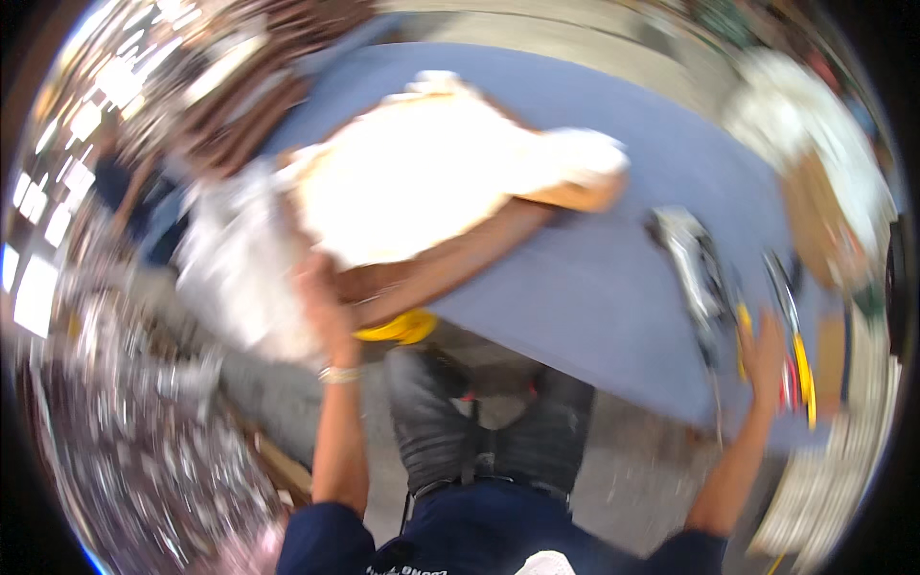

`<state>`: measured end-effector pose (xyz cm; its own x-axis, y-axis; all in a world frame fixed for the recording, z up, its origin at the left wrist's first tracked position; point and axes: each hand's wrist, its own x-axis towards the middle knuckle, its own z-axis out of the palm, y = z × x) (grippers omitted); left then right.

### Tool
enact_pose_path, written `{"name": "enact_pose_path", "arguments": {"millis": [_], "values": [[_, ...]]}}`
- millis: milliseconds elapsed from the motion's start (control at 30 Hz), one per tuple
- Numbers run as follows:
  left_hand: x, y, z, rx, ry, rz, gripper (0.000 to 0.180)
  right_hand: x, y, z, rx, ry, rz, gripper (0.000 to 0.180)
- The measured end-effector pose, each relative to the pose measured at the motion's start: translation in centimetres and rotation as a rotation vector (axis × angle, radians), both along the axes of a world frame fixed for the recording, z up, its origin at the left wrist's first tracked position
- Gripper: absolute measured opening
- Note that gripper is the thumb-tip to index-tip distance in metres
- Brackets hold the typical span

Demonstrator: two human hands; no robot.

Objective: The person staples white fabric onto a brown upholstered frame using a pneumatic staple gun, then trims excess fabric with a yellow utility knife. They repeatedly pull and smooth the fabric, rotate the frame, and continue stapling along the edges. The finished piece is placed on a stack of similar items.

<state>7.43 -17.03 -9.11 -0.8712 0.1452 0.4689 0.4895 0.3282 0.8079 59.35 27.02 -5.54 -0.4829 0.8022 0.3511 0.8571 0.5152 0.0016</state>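
A brown-edged piece with bright white padding point(402, 192) lies on the blue-grey tabletop point(575, 278). My left hand point(321, 297) is at its near left edge, beside a bunched translucent white plastic sheet point(240, 259); blur hides whether the fingers grip the brown border. At the right, my right hand point(764, 355) is over several hand tools, next to a yellow-handled tool point(742, 340) and a plier-like tool with yellow and red handles point(803, 379). Motion smears its fingers, so their hold does not show. A silver-and-black power tool point(690, 268) lies left of that hand.
Brown folded pieces point(240, 115) are stacked at the far left, near another person in dark clothing point(149, 196). A white plastic bundle point(805, 134) lies beyond the table's right side. Something yellow point(402, 328) shows under the near table edge, close to my legs.
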Motion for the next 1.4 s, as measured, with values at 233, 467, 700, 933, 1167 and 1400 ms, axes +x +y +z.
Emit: {"name": "enact_pose_path", "arguments": {"millis": [233,467,700,933,1167,1400], "values": [[2.1,1.0,3.1,-0.243,0.164,0.046,0.083,8.7,10.0,-3.0,-0.459,0.551,0.014,0.050],[4.2,4.5,1.1,0.103,0.093,-0.037,0.057,-16.5,-16.7,14.2,-0.914,0.402,0.512,0.046],[2.6,3.9,0.1,0.024,0.156,-0.094,0.053,-26.5,-24.2,12.5,-0.460,-0.196,1.003,0.049],[3.3,3.8,0.1,0.083,0.163,-0.132,0.050,-28.0,-25.6,11.9,0.028,-0.244,1.116,0.051],[3.3,3.5,0.0,0.093,0.194,-0.127,0.049,-29.9,-25.9,15.0,-0.038,-0.399,1.140,0.047],[3.4,4.4,1.0,0.119,0.200,-0.170,0.047,-31.1,-25.0,17.0,-0.185,-0.517,0.969,0.045]]}}
